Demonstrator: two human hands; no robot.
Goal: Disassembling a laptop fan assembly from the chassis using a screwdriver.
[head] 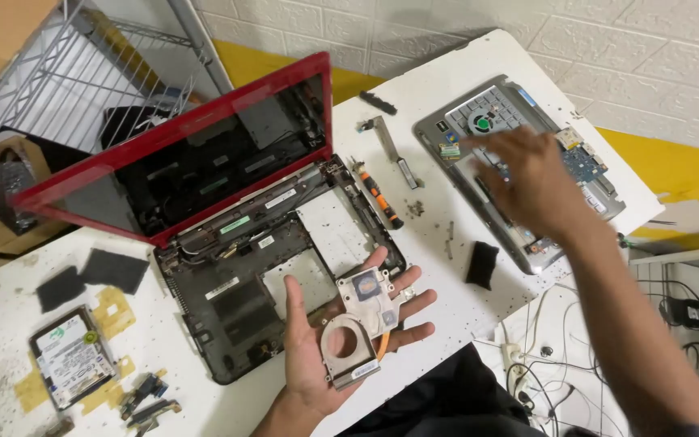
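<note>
Here, my left hand (341, 332) palm up, fingers spread under a metal heatsink plate (362, 320), my right hand (531, 182) blurred, fingers loosely apart, empty, over a grey laptop base (479, 121), orange screwdriver (380, 194) between.

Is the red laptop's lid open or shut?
Open. The red lid stands tilted up from the gutted base, its dark inner face and hinge edge exposed.

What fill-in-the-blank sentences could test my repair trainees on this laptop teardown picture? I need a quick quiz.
1. The left hand holds a cooling fan and heatsink assembly on its open ____.
2. The opened laptop has a lid framed in ____.
3. The right hand reaches over the ____ laptop base.
4. The screwdriver has an orange and ____ handle.

Missing words: palm; red; silver; black
</note>
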